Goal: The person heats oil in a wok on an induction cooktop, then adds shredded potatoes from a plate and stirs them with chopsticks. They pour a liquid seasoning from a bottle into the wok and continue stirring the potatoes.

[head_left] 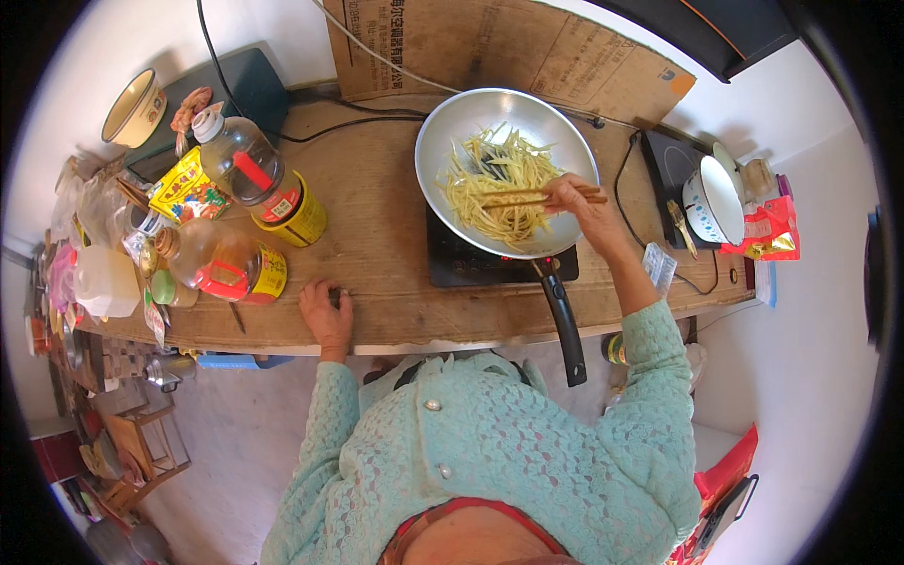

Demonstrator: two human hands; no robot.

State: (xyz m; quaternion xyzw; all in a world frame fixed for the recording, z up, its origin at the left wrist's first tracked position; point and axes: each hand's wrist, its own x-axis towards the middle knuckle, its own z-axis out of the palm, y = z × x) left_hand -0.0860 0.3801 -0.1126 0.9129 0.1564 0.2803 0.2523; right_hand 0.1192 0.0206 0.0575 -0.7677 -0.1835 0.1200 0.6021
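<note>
My right hand [582,205] is closed around wooden chopsticks [513,199], whose tips reach into pale yellow shreds [490,218] that look like cut potato. The shreds lie in a silver frying pan [570,141], with a dark patch showing among them. Beneath the pan is a black induction cooker [450,264] with red lights lit. The pan's black handle [562,325] points toward me past the table edge. My left hand [325,315] rests on the brown table top near its front edge, thumb and fingers apart, beside the bottles and touching neither pan nor handle.
Bottles [231,155] with red labels, a yellow tin [306,217] and a yellow packet [188,184] crowd the left. At right are a second black hob [664,160], a white pot [711,202] and a red bag [772,231]. Cardboard [508,47] stands behind; black cables [367,118] cross the table.
</note>
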